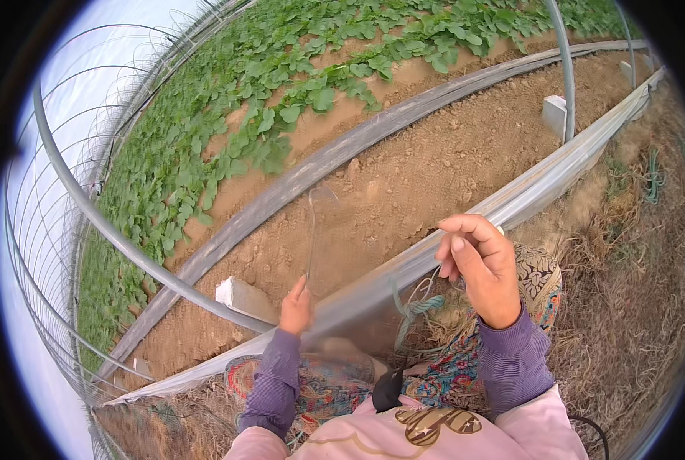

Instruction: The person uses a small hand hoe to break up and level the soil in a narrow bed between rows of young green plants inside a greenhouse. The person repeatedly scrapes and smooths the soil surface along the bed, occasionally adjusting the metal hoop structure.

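Note:
My left hand (pixel 296 309) is closed around a thin rod-like tool (pixel 311 241), its thumb lying along the shaft. The tool reaches over the bare soil and seems to bend at its far end, which is blurred. To the right, my right hand (pixel 480 259) is raised above the gathered clear plastic film (pixel 371 287) with its fingers curled and thumb near the forefinger. Whether something thin is pinched there I cannot tell. Below it, a green rope (pixel 414 310) is knotted beside the film, and a pale cord (pixel 429 284) runs up towards the fingers.
Curved metal hoops (pixel 118 236) rise from the ground, with white blocks (pixel 244 296) at some feet. A long grey strip (pixel 342 146) borders leafy green plants (pixel 308 98). Dry grass (pixel 607 345) and green cord (pixel 653 178) lie right. My patterned trouser leg (pixel 457 368) is close below.

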`<state>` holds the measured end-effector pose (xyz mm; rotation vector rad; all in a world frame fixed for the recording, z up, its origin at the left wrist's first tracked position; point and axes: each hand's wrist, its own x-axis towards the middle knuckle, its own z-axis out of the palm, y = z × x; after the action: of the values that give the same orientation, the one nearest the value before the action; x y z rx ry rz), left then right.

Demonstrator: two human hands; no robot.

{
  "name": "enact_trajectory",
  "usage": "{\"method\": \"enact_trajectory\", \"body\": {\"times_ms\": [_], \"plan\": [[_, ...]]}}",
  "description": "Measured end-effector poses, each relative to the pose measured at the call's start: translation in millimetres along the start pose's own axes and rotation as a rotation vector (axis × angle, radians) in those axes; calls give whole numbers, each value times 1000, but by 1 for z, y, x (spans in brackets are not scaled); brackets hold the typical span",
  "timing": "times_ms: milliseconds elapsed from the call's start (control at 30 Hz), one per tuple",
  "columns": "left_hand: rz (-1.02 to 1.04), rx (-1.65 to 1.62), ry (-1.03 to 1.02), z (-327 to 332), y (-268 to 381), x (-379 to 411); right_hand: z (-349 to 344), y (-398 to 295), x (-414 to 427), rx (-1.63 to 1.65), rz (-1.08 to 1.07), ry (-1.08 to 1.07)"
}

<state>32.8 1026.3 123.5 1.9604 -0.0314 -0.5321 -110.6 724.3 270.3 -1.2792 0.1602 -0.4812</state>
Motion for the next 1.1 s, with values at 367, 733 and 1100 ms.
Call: {"method": "enact_trajectory", "body": {"times_ms": [367,733,1100], "plan": [[-81,6,37,1,-18,-29,-2,-4,0,-6,-19,11],[38,25,64,2,-9,27,0,-6,-1,9,-22,19],[227,306,37,19,-10,31,-9,-8,-4,49,-49,114]]}}
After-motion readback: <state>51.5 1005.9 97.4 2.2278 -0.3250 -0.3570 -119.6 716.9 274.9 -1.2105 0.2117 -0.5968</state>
